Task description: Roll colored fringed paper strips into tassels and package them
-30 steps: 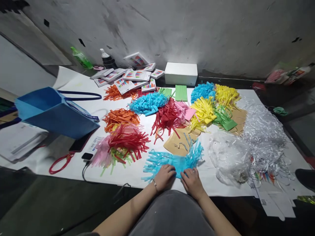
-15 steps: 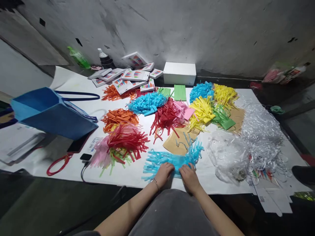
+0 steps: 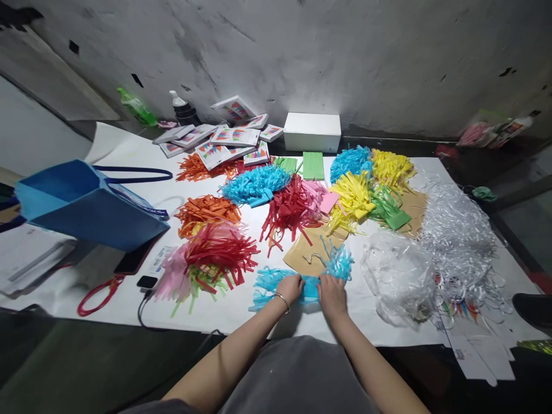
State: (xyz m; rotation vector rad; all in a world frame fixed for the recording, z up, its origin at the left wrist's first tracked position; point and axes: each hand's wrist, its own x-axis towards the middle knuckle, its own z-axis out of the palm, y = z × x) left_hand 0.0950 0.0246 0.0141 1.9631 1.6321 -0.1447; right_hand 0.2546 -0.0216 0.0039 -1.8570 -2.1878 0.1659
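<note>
Flat on the table in front of me lies a fringed sheet of blue tissue paper (image 3: 309, 289), its cut strips spreading out at both ends. My left hand (image 3: 290, 290) is closed on the near part of its uncut middle, fingers curled over. Beside it my right hand (image 3: 332, 296) grips the same band near the right-hand strips. The fingertips and the edge under them are partly hidden. Just beyond the sheet is a piece of brown paper (image 3: 304, 253) with thin cords on it.
Fringe bundles in red (image 3: 222, 250), orange (image 3: 209, 213), yellow (image 3: 351, 198) and blue (image 3: 256, 184) cover the middle. A blue bag (image 3: 95, 207) stands left, with a phone (image 3: 133, 259) by it. Clear plastic (image 3: 399, 276) and silvery strands (image 3: 457, 230) lie right. Behind are boxes (image 3: 235, 137).
Both hands have moved slightly away from my body, and their fingers have curled tighter. The near edge of the blue tissue paper has come up with them, making the middle band narrower.
</note>
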